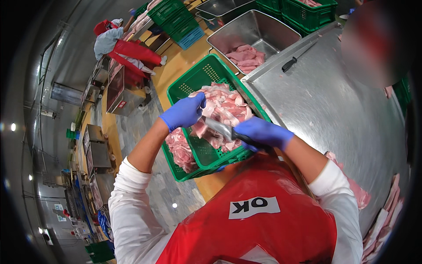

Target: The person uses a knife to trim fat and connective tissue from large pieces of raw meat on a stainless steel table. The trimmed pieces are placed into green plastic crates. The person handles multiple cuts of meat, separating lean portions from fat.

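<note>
My right hand (261, 132), in a blue glove, grips a black-handled knife (219, 127) whose blade points left toward my left hand (184, 110). That gloved hand is closed on a pale pink meat piece (198, 128), which hangs beside the blade. Both hands are over a green perforated crate (187, 75) piled with cut meat (224, 103). A lower green crate with more meat (180, 149) shows at its left.
A steel table (316, 105) at right carries a spare knife (290, 64) and meat slabs (356, 189). Behind are a steel tub (277, 31) with meat and stacked green crates (173, 22). A co-worker (132, 53) stands upper left among steel carts (118, 97).
</note>
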The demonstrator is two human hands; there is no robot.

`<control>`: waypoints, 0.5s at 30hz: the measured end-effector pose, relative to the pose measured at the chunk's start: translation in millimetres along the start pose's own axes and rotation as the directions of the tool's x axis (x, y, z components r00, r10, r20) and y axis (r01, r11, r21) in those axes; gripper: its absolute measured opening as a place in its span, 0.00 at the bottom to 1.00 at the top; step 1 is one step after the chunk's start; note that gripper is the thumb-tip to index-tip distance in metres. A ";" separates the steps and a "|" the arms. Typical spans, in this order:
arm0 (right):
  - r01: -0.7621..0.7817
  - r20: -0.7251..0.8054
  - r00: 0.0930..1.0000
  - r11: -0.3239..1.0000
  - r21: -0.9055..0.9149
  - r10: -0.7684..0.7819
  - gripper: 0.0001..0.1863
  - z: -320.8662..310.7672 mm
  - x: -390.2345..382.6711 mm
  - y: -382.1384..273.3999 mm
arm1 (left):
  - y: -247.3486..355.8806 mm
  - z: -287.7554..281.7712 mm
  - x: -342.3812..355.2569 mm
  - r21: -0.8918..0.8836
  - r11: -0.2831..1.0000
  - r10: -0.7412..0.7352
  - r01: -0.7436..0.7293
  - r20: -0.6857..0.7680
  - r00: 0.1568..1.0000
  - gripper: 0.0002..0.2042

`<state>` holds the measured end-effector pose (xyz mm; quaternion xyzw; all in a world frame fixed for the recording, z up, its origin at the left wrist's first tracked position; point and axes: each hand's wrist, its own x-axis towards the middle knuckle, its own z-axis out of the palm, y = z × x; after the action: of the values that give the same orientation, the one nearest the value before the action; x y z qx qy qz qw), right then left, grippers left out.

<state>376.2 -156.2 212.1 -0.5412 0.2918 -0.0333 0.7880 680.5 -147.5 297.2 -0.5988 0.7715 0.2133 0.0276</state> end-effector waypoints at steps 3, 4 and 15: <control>-0.153 0.081 0.986 0.980 0.130 0.144 0.19 0.9 -16.0 -11.3 | -2.5 8.0 -1.9 -0.061 0.996 0.067 -0.067 -0.004 0.998 0.10; -0.151 0.096 0.986 0.970 0.193 0.135 0.19 2.6 -19.0 -9.8 | 2.8 8.3 0.1 -0.069 0.994 0.088 -0.087 0.008 0.996 0.10; -0.159 0.144 0.984 0.885 0.437 0.105 0.21 28.0 -14.9 3.8 | 9.8 3.6 -4.3 -0.051 0.998 0.028 -0.030 -0.038 0.999 0.11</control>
<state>376.8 -125.8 222.0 -0.3258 0.2662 -0.0142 0.9071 671.8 -140.5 298.1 -0.5921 0.7747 0.2221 -0.0053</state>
